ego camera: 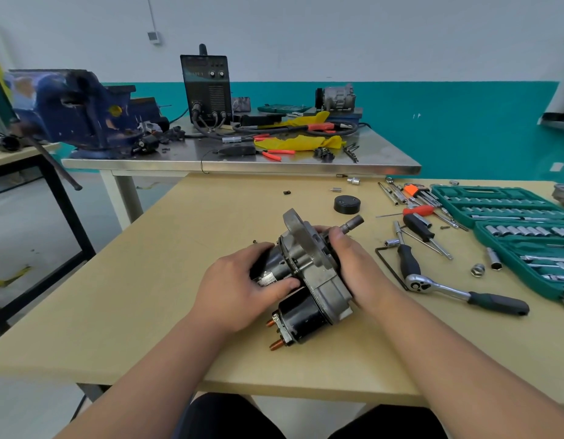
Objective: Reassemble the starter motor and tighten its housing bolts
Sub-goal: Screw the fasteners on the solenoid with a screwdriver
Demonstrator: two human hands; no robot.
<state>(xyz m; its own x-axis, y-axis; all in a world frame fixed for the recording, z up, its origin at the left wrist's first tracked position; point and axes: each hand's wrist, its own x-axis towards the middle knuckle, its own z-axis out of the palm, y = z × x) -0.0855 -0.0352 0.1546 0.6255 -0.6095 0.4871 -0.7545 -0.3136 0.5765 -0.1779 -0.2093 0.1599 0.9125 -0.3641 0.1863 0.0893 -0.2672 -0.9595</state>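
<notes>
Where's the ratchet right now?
Head view: the ratchet lies on the table to the right of the starter motor, just past the right hand, nearer than the green socket case.

starter motor (pixel 309 274) | grey housing, black solenoid, 2 copper studs | tilted, on tan table (pixel 166 280)

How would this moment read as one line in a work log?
left hand: holds starter motor body | right hand: holds its nose end | ratchet: lying untouched on table
</notes>
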